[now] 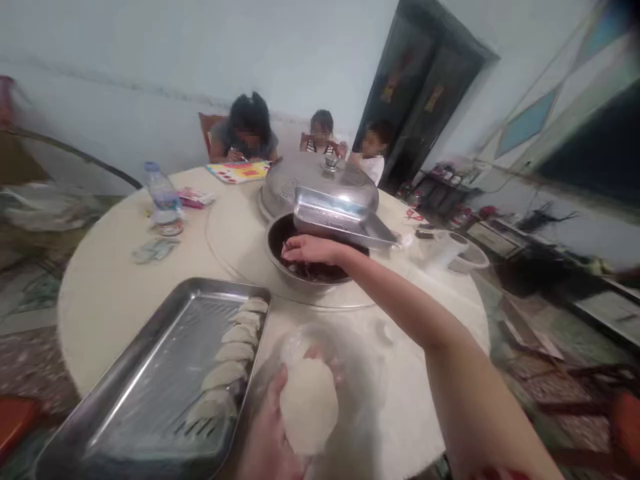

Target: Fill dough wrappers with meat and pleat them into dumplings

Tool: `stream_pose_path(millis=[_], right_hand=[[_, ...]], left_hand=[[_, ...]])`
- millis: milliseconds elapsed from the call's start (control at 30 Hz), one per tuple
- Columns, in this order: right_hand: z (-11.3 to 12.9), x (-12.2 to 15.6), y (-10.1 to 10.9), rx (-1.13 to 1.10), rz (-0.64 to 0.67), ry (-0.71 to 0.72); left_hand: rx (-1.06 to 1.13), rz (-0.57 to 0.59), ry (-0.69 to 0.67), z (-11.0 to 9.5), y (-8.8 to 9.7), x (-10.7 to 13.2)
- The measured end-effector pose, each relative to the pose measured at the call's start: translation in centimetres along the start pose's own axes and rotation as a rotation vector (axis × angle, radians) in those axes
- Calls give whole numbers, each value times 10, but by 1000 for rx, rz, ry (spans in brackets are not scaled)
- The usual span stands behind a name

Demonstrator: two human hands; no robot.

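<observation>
My left hand (270, 430), low in the middle of the head view, holds a round, pale dumpling wrapper (309, 407) with the thumb at its left edge and fingertips beyond it. My right hand (315, 249) reaches into a metal bowl (320, 287) with dark contents. Its fingers are bent together over the bowl; whatever they grip is too blurred to name. Left of the wrapper lies a metal tray (135, 347), with several folded dumplings (235, 352) in a row along its right side.
Behind the bowl stand a large domed metal lid (315, 177) and a tilted metal tray (330, 208). A plastic bottle (163, 189) and small jar (170, 225) stand at left. A white basket (470, 252) is at right. Three people sit across the round table (100, 287).
</observation>
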State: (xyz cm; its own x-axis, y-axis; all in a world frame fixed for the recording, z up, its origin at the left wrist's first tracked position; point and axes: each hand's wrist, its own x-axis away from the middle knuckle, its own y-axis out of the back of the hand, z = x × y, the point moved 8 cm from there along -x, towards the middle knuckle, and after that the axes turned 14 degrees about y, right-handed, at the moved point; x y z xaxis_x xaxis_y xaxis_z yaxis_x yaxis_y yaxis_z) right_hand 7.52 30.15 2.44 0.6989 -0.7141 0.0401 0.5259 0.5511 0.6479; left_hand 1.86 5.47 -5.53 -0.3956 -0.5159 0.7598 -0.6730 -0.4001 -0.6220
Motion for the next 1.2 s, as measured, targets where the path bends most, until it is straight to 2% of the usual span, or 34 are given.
stream_pose_path(millis=[200,333,433,567,700,800,1000,1200], right_hand=[[29,-13,1,295,-52,-34],[36,7,12,385,-103,-79],[28,36,24,524,-128,-103],[7,63,30,659,-105,-152],[-7,70,32,725,-139,-208],[-8,75,32,784,-131,-235],[7,88,26,996,-146,-102],[-9,73,15,987,-12,-112]], left_hand=[[48,39,51,1,-5,8],[82,87,112,3,-4,8],[63,157,108,3,-5,3],[66,179,177,12,-11,-6],[99,166,247,19,-20,-12],[93,149,228,17,-22,-16],[50,68,219,14,-20,-20],[27,77,203,13,-14,-26]])
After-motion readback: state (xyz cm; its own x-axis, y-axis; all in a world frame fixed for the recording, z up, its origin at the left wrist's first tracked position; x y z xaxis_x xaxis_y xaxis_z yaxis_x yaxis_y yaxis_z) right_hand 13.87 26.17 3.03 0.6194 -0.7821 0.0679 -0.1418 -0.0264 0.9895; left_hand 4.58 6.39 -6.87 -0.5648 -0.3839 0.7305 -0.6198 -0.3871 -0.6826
